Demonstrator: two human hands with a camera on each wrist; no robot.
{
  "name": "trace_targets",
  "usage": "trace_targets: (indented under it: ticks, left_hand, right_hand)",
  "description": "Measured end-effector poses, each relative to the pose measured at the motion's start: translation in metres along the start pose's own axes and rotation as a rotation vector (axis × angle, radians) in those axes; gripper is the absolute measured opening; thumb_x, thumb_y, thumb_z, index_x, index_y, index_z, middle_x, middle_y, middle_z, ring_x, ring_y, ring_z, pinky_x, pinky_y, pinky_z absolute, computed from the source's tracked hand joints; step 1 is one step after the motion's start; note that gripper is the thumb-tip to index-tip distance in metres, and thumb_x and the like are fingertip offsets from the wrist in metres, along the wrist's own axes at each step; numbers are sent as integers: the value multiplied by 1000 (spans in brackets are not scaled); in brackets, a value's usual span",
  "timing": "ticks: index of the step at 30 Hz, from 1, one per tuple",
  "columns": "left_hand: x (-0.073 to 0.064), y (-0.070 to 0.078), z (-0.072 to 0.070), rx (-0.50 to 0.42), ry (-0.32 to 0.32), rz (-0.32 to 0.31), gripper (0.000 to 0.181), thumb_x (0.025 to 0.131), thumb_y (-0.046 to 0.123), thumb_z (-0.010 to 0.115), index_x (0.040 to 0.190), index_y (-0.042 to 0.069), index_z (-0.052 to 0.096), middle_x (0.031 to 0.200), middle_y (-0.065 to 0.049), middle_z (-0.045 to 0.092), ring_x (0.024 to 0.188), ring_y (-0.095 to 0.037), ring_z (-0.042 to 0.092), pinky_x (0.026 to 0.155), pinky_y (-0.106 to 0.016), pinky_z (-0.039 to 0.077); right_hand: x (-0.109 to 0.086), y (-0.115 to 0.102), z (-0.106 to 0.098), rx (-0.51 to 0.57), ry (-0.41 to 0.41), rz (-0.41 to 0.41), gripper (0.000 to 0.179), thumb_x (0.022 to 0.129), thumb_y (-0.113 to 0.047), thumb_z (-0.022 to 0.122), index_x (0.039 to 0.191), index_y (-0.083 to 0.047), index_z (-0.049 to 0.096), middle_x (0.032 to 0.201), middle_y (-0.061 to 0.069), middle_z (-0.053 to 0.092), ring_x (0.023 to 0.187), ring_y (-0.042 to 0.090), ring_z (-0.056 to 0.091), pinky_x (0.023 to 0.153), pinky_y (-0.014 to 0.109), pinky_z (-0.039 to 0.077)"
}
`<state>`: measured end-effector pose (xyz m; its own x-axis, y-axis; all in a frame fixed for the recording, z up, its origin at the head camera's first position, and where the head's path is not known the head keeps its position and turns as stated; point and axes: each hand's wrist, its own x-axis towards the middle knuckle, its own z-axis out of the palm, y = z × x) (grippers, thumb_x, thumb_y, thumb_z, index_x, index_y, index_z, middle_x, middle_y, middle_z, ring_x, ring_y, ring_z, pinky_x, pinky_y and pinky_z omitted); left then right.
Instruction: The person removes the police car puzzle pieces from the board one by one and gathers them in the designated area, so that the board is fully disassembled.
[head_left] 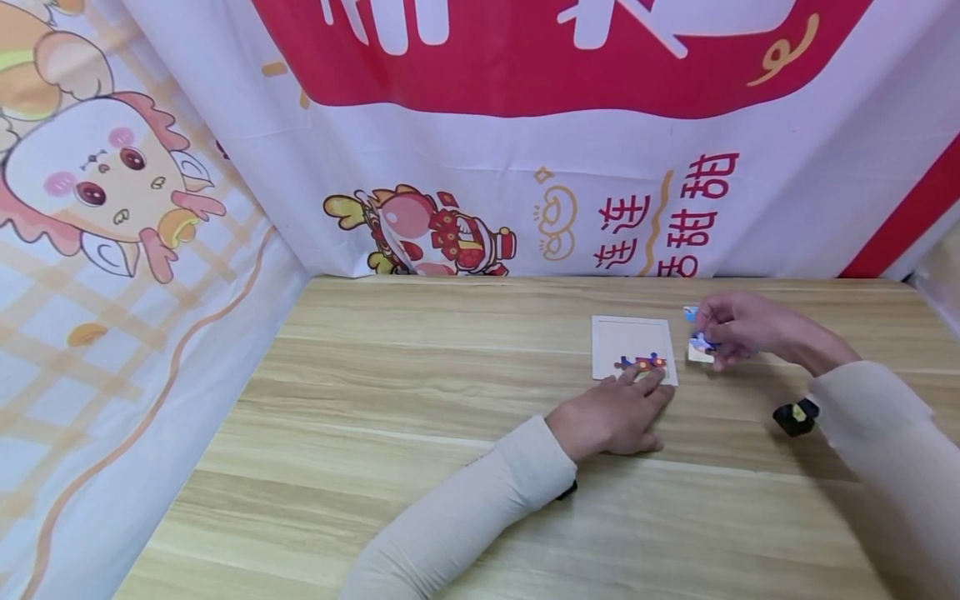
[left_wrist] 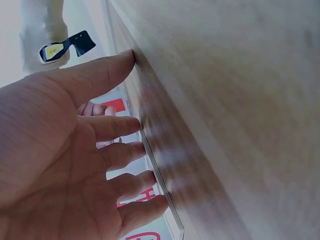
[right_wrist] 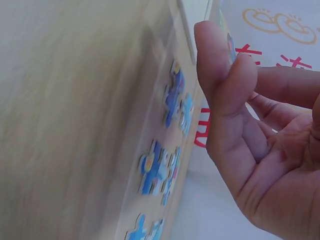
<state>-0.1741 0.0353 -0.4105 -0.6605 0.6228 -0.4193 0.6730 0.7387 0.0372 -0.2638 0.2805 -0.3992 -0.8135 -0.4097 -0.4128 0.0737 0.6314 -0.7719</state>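
A white square puzzle board [head_left: 615,335] lies on the table, with several joined jigsaw pieces [head_left: 651,362] in colour along its near edge. My left hand [head_left: 618,417] lies at that edge with its fingers extended, the fingertips touching the board and partly covering the joined pieces. In the left wrist view the fingertips meet the thin board edge [left_wrist: 162,182]. Just right of the board, my right hand [head_left: 738,327] pinches a jigsaw piece [right_wrist: 231,47] between thumb and index finger. Most of that piece is hidden by the fingers.
Several loose blue jigsaw pieces [right_wrist: 155,167] lie on the wooden table [head_left: 420,358] below the right hand. A printed cloth [head_left: 465,150] hangs at the table's back edge, another at the left. Black wrist mounts [head_left: 795,417] sit at the sleeves.
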Motion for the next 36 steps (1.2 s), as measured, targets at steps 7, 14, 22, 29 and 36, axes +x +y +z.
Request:
trace_targets:
  ticks: [7,14,22,29,36]
  left_hand:
    - [1,0,1,-8,-5,-6,77,104,56,56,169,31,22,177,9,12,165,-18,12,130,-33,26]
    - [2,1,1,-9,-8,-6,77,104,57,55,169,32,21,177,10,12,165,-17,11,130,-33,26]
    - [2,1,2,-17,-11,-7,78,104,57,55,169,32,20,177,10,11,165,-17,10,130,-33,25]
    - [2,0,2,-17,-14,-7,77,104,57,55,169,32,20,177,10,11,165,-17,9,130,-33,24]
    - [2,0,3,7,3,-5,78,104,58,55,168,32,22,177,10,13,164,-17,12,130,-32,26]
  right_hand:
    - [-5,9,2,2,3,25,17,102,2,49,117,7,55,94,9,62,76,26,71,66,32,60]
    - [-6,17,6,-34,6,41,19,100,5,49,117,8,58,96,10,62,74,25,70,66,35,61]
    - [-5,20,9,-69,16,49,17,101,3,50,115,7,59,98,11,62,74,24,69,65,36,61]
    - [-4,21,14,-111,45,67,14,104,1,50,112,5,60,99,12,62,73,23,68,65,36,62]
    - [-4,19,18,-159,87,43,12,104,1,53,109,6,63,100,15,62,70,21,67,62,34,61]
